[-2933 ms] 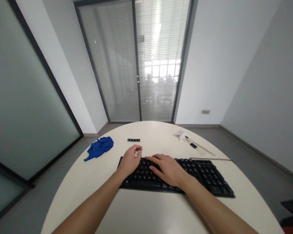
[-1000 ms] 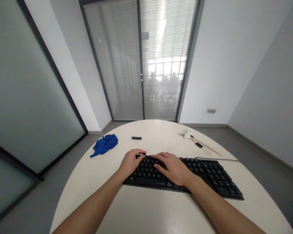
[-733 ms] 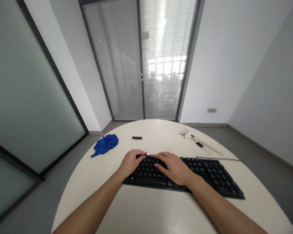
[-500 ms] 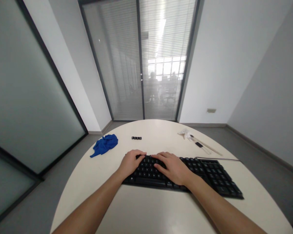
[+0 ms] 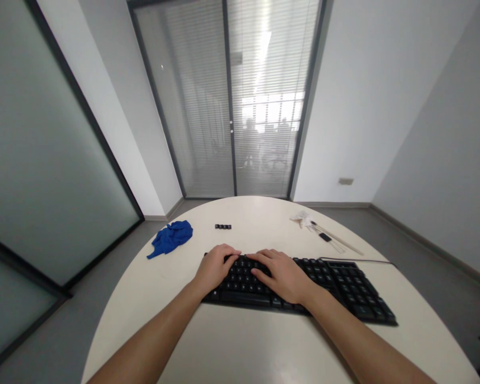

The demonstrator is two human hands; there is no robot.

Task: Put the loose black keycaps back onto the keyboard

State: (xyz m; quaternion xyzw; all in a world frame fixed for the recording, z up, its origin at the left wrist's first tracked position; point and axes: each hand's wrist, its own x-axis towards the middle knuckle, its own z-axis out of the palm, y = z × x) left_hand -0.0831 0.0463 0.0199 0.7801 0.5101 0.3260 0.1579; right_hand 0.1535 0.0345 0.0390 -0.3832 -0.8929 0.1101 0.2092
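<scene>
A black keyboard (image 5: 246,297) lies at a slight slant on the table, partly covered by both hands. At its upper left edge my left hand (image 5: 215,269) is closed, with thumb and fingertips close together over the top row of keys. Whatever they pinch there is too small to make out. My right hand (image 5: 282,274) rests across the middle keys, open, its fingers stretched to the left and the thumb apart. Its fingertips come near those of my left hand. Beyond the keyboard sits a short row of several loose black keycaps (image 5: 223,226).
A crumpled blue cloth (image 5: 171,238) lies at the table's left side. Towards the back right are a white crumpled tissue (image 5: 303,217), a thin pale stick (image 5: 346,244) and a wire tool with a black grip (image 5: 325,237). The keyboard's cable (image 5: 368,261) runs off the right edge of the round table (image 5: 232,346).
Both hands keep nearly the same pose on the keyboard. The whole view has shifted very slightly; nothing else has visibly moved.
</scene>
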